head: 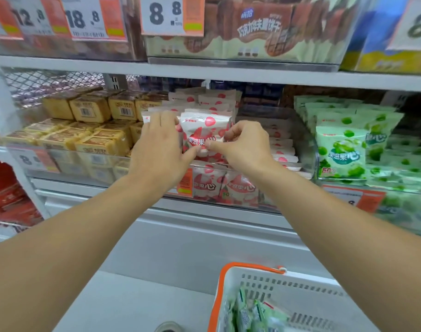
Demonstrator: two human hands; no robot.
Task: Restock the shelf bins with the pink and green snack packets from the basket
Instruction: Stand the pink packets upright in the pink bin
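Hands [156, 142] [240, 144] pinch glossy pink packet [204, 133].

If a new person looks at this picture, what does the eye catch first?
First, both hands at centre: the left hand and right hand hold a pink snack packet over the middle shelf bin. Green snack packets glow at right, and the white basket sits at bottom right.
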